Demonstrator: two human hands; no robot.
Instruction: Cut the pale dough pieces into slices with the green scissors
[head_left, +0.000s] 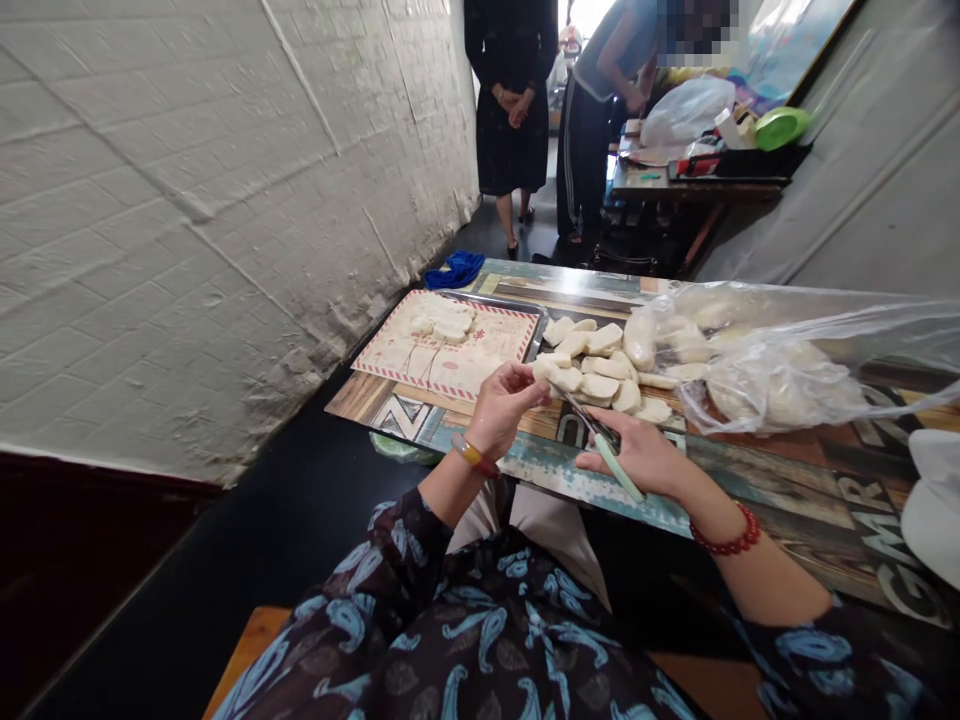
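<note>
My left hand is closed in a pinch at the near edge of a heap of pale, bread-like slices. A pale slice shows at its fingertips. In my right hand is a slim knife with a pale green handle. Its dark blade points up and left toward the pinched fingers. Left of the heap lies a tray lined with red-and-white bordered paper, bearing several pale slices at its far side. A clear plastic bag of rounded pale pieces sits right of the heap.
A blue cloth lies at the table's far left corner. A white object stands at the right edge. A white brick-patterned wall runs along the left. Beyond, two people stand near a cluttered table with a green bowl.
</note>
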